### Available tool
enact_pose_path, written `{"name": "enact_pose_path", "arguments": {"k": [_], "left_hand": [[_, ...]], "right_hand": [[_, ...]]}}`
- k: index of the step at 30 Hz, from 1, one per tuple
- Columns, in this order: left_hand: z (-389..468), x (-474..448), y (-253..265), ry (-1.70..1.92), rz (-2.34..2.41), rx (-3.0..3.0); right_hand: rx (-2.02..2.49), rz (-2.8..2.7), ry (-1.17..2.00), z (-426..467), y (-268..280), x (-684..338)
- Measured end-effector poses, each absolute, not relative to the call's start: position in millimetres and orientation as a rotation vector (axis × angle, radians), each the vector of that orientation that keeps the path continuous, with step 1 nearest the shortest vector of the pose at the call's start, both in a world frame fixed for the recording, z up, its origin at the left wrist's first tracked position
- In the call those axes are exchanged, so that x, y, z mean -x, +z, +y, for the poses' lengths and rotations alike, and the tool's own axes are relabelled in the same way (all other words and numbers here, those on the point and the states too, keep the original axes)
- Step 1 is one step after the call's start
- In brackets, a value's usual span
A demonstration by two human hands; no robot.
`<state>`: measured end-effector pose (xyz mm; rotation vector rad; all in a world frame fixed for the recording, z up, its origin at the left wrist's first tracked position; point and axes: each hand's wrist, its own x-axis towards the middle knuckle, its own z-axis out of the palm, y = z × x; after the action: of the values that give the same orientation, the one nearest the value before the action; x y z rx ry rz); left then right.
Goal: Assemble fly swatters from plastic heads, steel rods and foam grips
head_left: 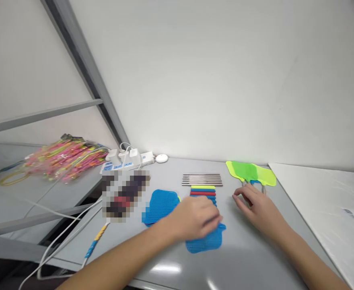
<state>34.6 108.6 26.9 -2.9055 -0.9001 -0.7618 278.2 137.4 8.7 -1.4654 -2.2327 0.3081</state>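
My left hand (198, 215), slightly blurred, is curled with its fingers closed above a blue perforated fly swatter head (205, 243). What it holds, if anything, is hidden. More blue swatter heads (161, 204) lie to its left, partly behind the wrist. Beyond the hand, coloured handle tubes (203, 193) in yellow, blue and red lie side by side, some covered by my fingers. Thin metal rods (201, 179) form a row behind them. My right hand (254, 201) is open, fingers bent, in front of green and yellow swatters (249, 171) whose shafts it partly hides.
At the back left stands a white power strip (127, 162) with plugged-in chargers, beside a round white device (161, 158). A pixelated object (127, 195) and white cables (71, 237) lie left. Bagged colourful items (68, 157) rest beyond a metal frame (101, 108). White sheeting (324, 201) covers the right.
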Motion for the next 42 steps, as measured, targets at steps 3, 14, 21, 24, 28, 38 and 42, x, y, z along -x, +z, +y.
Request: {"name": "enact_pose_path", "arguments": {"k": [3,14,21,24,28,38,42], "left_hand": [[90,-47,-2,-0.759,-0.660,2.834],[98,-56,-23,-0.800,-0.678,2.902],[103,-58,-30,-0.816,-0.690,2.971],[104,-61,-34,-0.841,-0.711,2.983],[102,-64,-37,-0.901,-0.733,2.975],[102,-54,-22,-0.857,-0.756,2.915],[105,-41,-6,-0.800,-0.863,2.817]], "right_hand": [[1.289,-2.303,0.336,131,5,-265],[1.164,-2.578,0.241,203,25,-200],[1.150,-2.741,0.337,266,22,-157],[1.096,-2.796,0.381,273,20,-156],[1.074,-2.816,0.363,278,18,-158],[1.311,-2.140,0.216,222,61,-219],[1.009,-1.660,0.422,168,61,-243]]}}
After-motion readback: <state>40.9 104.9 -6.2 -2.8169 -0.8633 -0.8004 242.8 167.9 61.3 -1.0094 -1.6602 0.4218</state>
